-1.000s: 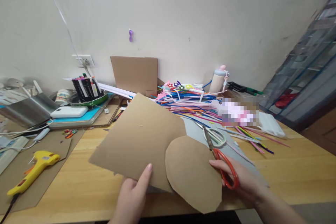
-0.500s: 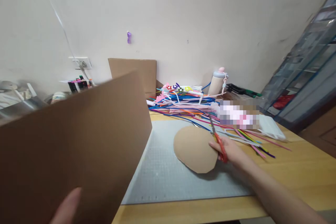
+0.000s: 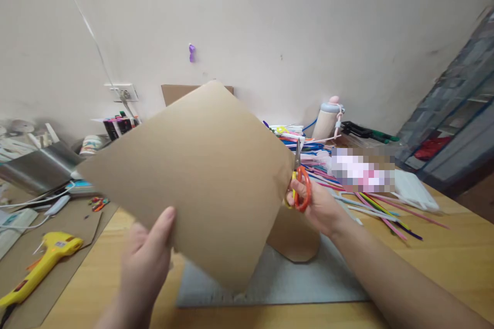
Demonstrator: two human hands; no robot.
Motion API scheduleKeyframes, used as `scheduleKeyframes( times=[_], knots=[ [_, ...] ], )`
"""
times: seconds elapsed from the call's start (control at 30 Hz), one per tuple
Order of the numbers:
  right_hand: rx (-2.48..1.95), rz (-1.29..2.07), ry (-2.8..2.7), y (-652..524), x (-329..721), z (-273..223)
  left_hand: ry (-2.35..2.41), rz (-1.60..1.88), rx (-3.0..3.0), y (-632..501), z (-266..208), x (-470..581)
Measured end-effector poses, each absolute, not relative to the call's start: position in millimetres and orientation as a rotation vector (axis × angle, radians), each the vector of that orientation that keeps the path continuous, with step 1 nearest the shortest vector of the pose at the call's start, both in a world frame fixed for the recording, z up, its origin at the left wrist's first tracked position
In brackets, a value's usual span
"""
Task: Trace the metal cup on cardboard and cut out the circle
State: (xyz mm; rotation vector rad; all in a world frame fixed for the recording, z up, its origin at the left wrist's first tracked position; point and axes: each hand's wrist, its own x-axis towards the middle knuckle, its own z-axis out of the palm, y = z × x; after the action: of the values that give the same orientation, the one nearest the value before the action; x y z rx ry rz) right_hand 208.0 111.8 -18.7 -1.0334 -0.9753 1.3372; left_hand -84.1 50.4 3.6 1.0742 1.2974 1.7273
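My left hand (image 3: 148, 254) grips the lower left edge of a large flat cardboard sheet (image 3: 200, 175), thumb on the near face, holding it raised and tilted over the table. In my right hand (image 3: 314, 205) is a pair of scissors (image 3: 302, 187) with red and yellow handles, blades pointing up beside the sheet's right corner. Below and partly behind the sheet, a rounded cardboard piece (image 3: 299, 239) is near my right hand, over the grey cutting mat (image 3: 309, 288). The sheet hides much of the mat and of the rounded piece.
Many coloured pipe cleaners (image 3: 320, 164) lie at the back. A bottle (image 3: 326, 121) stands by the wall, with a white packet (image 3: 415, 190) at the right. A yellow glue gun (image 3: 46, 262) rests at the left, near a metal box (image 3: 42, 167) of sticks.
The cardboard sheet has swung from the left to the middle, turning its lit face toward me. My right hand has let go of the rounded piece and shifted up-left with the scissors.
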Motion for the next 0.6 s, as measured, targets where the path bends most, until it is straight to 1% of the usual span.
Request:
scheduleKeyframes(
  times=[0.1,0.2,0.3,0.4,0.47,0.6],
  knots=[
    [-0.931,1.316,-0.745,119.5,202.5,-30.1,1.068,1.663,0.947,83.2,-10.3,-55.6],
    [-0.886,1.288,-0.533,124.5,205.6,-44.2,0.919,1.453,0.925,92.5,-32.8,-28.2],
    [-0.84,1.305,-0.381,128.2,215.7,-50.0,0.822,1.177,1.124,81.5,-53.3,-13.4],
    [-0.775,1.318,-0.291,134.9,235.2,-46.0,0.798,0.983,1.43,70.8,-62.6,-12.3],
    [-0.735,1.304,-0.252,140.8,250.0,-42.1,0.943,0.933,1.555,72.7,-65.1,-17.2],
    [-0.686,1.301,-0.197,148.9,267.9,-41.5,1.607,0.851,1.945,106.2,-72.2,-41.8]
  ],
)
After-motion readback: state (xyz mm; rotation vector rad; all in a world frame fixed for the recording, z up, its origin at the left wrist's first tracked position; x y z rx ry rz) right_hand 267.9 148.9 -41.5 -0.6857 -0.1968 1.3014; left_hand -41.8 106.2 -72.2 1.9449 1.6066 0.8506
